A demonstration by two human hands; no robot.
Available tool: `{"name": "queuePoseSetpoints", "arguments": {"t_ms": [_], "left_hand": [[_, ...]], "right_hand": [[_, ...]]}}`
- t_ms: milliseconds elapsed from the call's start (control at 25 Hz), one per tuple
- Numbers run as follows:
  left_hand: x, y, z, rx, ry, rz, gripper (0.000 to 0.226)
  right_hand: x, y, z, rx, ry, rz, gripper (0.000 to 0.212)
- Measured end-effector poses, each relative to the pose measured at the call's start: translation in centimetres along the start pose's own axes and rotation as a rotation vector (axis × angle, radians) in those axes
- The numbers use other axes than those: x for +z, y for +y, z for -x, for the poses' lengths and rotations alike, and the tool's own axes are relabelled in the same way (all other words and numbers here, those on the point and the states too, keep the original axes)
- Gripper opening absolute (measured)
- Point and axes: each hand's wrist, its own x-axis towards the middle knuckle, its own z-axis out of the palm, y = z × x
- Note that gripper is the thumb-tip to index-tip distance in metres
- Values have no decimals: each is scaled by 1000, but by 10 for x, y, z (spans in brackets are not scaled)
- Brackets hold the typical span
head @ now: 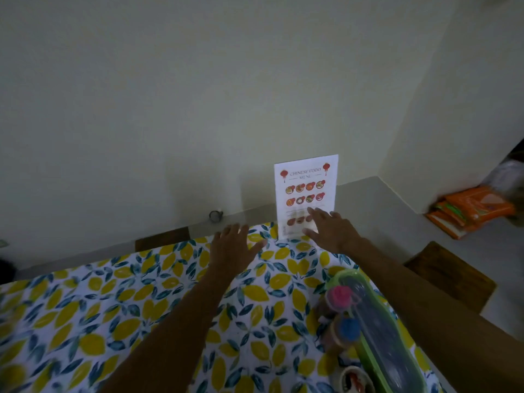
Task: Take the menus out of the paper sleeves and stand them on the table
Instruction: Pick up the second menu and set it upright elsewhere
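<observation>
Menu (306, 191) stands upright at bench (141, 302) far edge, 1 o'clock, apparently propped against the wall. Right hand (330, 231) spread at its lower face, grip empty, likely steadying. Left hand (234, 246) open, beside, holding nothing.

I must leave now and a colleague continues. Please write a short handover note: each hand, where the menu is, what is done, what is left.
Left hand: open, empty, palm down over the far edge of the lemon-print tablecloth.
Right hand: open, fingers spread at the lower part of the menu; contact unclear.
Menu: one Chinese food menu stands upright at the table's far edge.
Done: this menu is out and standing.
Left: no paper sleeves or other menus are in view; check off-camera. The green tray is at the right.
</observation>
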Motion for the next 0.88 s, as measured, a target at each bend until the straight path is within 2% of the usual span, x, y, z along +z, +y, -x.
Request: {"name": "queuePoseSetpoints", "arguments": {"t_ms": [360,600,880], "left_hand": [[-75,-137,186,-105,26,38,87],[-113,-257,339,-278,11,-16,85],[-129,-368,454,-522,28,-44,89]], "right_hand": [[22,-241,112,-183,-11,61,79],[64,-425,175,-368,-51,70,82],[104,-571,222,-542,-148,101,80]]}}
